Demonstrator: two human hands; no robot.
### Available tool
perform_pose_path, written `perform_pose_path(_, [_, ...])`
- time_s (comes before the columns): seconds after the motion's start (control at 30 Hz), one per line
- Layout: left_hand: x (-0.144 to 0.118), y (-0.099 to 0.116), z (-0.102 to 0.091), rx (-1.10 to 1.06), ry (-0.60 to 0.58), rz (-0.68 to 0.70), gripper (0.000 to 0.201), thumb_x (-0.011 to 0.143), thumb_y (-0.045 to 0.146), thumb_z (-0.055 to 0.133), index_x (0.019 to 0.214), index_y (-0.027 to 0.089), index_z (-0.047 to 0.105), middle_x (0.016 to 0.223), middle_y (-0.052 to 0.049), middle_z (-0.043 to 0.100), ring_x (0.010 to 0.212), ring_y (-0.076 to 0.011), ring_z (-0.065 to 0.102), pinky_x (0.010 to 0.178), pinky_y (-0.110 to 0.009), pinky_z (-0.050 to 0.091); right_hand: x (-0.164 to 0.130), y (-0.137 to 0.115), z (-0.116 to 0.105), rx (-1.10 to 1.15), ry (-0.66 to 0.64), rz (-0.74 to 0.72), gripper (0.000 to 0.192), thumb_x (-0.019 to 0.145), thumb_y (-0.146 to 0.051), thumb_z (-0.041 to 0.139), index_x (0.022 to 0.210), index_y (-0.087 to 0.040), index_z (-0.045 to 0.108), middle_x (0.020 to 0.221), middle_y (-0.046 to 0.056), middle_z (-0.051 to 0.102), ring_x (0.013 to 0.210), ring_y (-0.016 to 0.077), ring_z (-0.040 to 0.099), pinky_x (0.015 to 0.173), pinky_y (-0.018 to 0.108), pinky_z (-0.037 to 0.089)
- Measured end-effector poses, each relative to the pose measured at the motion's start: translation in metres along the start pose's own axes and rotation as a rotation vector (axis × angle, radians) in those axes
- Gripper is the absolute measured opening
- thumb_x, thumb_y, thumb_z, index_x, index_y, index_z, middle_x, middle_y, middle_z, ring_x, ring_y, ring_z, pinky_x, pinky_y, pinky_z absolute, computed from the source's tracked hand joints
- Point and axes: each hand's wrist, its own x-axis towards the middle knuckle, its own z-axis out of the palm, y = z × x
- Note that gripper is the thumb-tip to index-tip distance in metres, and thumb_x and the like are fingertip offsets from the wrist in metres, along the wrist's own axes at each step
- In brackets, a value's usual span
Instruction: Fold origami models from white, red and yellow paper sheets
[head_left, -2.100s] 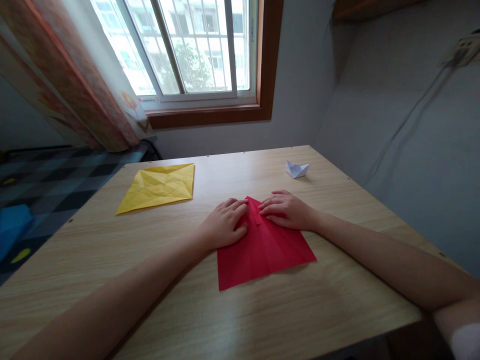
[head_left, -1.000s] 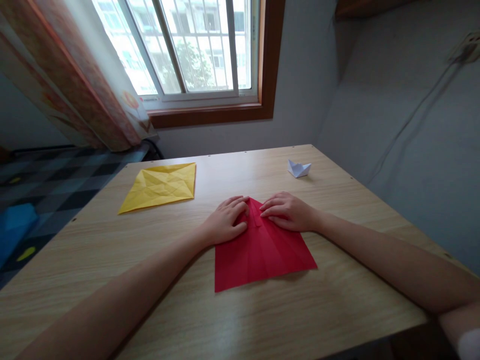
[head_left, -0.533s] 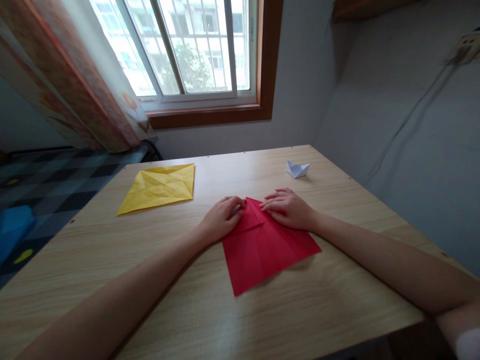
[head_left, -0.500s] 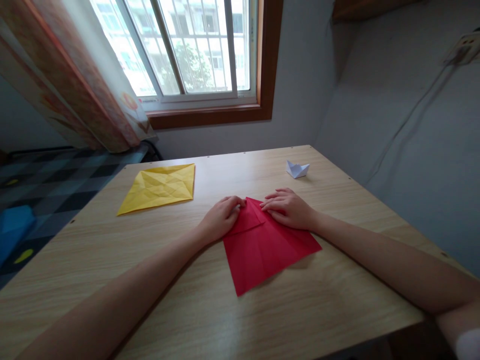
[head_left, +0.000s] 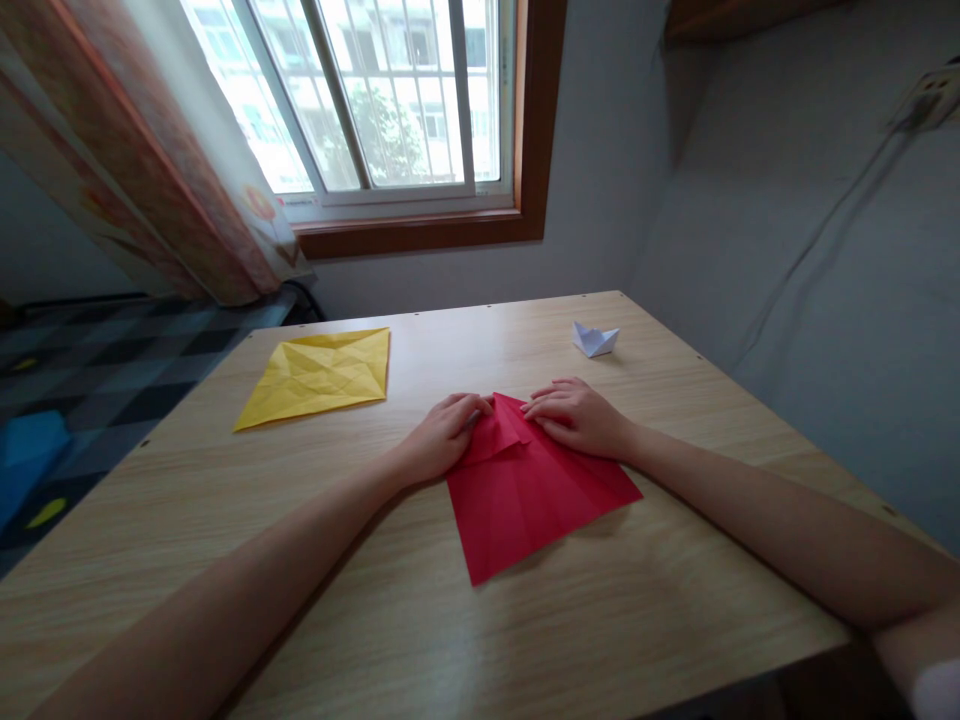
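A pale wood-grain worktop [head_left: 367,625] reaches toward the wearer; on it, in the middle, lies a folded red paper [head_left: 536,515], taken here as the clock's centre, with twelve pointing away. Its broad near edge slants from a corner at seven o'clock to another at three, and its sides narrow to a tip between eleven and twelve. The hands lie apart on its upper part. At ten o'clock the left hand [head_left: 450,430] has its fingers curled and appears to pinch the paper's side beside a small loose flap [head_left: 493,438]; the thumb's exact hold is hard to tell. At one o'clock the right hand [head_left: 577,415] lies low, fingers loosely extended on the paper. To work this fold well, the right fingers would best pin the sheet while the left lines up the flap's edge, then presses outward from the tip, so the layers neither slip nor pucker. Farther off, near ten o'clock, is a creased yellow paper [head_left: 322,375]; at one, a white paper boat [head_left: 595,342]; beyond, at eleven, a bright window [head_left: 405,110].
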Motion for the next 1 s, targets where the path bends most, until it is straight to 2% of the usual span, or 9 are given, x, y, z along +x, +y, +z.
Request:
perform_pose_path(0.17, [-0.001, 0.005, -0.004, 0.056, -0.046, -0.002, 0.039, 0.075, 0.008, 0.043, 0.109, 0.021, 0.056, 0.123, -0.007, 0.064, 0.122, -0.0221, 0.053, 0.108, -0.042, 0.042, 0.000, 0.000, 0.000, 0.009, -0.002, 0.008, 0.022, 0.088, -0.017, 0.057, 0.100, -0.022, 0.074, 0.105, 0.006, 0.076, 0.107, 0.0236, 0.067, 0.099, 0.043, 0.042])
perform_pose_path(0.23, [-0.002, 0.009, -0.005, 0.103, -0.073, -0.007, 0.040, 0.074, 0.009, 0.044, 0.111, 0.020, 0.057, 0.128, -0.008, 0.062, 0.126, -0.0237, 0.050, 0.110, -0.044, 0.039, 0.000, 0.000, 0.000, 0.013, 0.001, 0.006, 0.022, 0.088, -0.017, 0.057, 0.100, -0.023, 0.074, 0.106, 0.006, 0.076, 0.106, 0.0235, 0.068, 0.099, 0.043, 0.042])
perform_pose_path(0.33, [-0.005, 0.012, -0.002, 0.171, -0.098, 0.012, 0.039, 0.083, 0.015, 0.045, 0.120, 0.018, 0.056, 0.137, -0.011, 0.058, 0.133, -0.0261, 0.044, 0.113, -0.048, 0.035, 0.001, 0.001, 0.000, 0.014, 0.004, -0.002, 0.022, 0.088, -0.018, 0.057, 0.100, -0.023, 0.075, 0.105, 0.006, 0.076, 0.105, 0.0234, 0.068, 0.098, 0.042, 0.043])
perform_pose_path(0.47, [-0.007, 0.012, 0.004, 0.242, -0.097, 0.011, 0.045, 0.096, 0.033, 0.042, 0.136, 0.014, 0.049, 0.142, -0.014, 0.054, 0.135, -0.0284, 0.042, 0.115, -0.049, 0.031, 0.001, 0.000, -0.001, 0.019, 0.001, -0.011, 0.020, 0.089, -0.019, 0.058, 0.100, -0.022, 0.074, 0.105, 0.006, 0.076, 0.105, 0.0232, 0.068, 0.098, 0.042, 0.044])
perform_pose_path(0.57, [-0.009, 0.011, 0.006, 0.263, -0.096, 0.029, 0.048, 0.098, 0.037, 0.042, 0.142, 0.019, 0.046, 0.144, -0.012, 0.052, 0.136, -0.0282, 0.041, 0.115, -0.049, 0.031, 0.001, -0.001, -0.001, 0.028, -0.002, -0.026, 0.019, 0.089, -0.021, 0.059, 0.101, -0.022, 0.074, 0.106, 0.006, 0.076, 0.106, 0.0231, 0.068, 0.098, 0.042, 0.044])
perform_pose_path(0.73, [-0.009, 0.008, 0.006, 0.305, -0.099, 0.090, 0.041, 0.099, 0.035, 0.041, 0.138, 0.032, 0.055, 0.147, -0.007, 0.049, 0.134, -0.0299, 0.043, 0.112, -0.053, 0.032, 0.000, 0.001, 0.000, 0.029, 0.001, -0.064, 0.019, 0.091, -0.024, 0.059, 0.102, -0.025, 0.074, 0.108, 0.006, 0.076, 0.107, 0.0231, 0.066, 0.100, 0.044, 0.042])
perform_pose_path(0.87, [-0.010, 0.008, 0.005, 0.330, -0.075, 0.126, 0.040, 0.099, 0.033, 0.041, 0.134, 0.033, 0.059, 0.145, -0.008, 0.051, 0.134, -0.0313, 0.042, 0.112, -0.054, 0.033, 0.000, 0.004, 0.001, 0.034, 0.005, -0.074, 0.019, 0.090, -0.024, 0.059, 0.101, -0.025, 0.075, 0.108, 0.006, 0.075, 0.108, 0.0231, 0.066, 0.100, 0.045, 0.043])
perform_pose_path(1.0, [-0.009, 0.009, 0.004, 0.346, -0.089, 0.196, 0.040, 0.099, 0.030, 0.041, 0.135, 0.030, 0.058, 0.144, -0.006, 0.053, 0.136, -0.0282, 0.042, 0.115, -0.049, 0.032, -0.001, 0.004, 0.002, 0.024, 0.002, -0.086, 0.019, 0.090, -0.023, 0.059, 0.102, -0.024, 0.074, 0.111, 0.006, 0.074, 0.110, 0.0239, 0.064, 0.099, 0.044, 0.044])
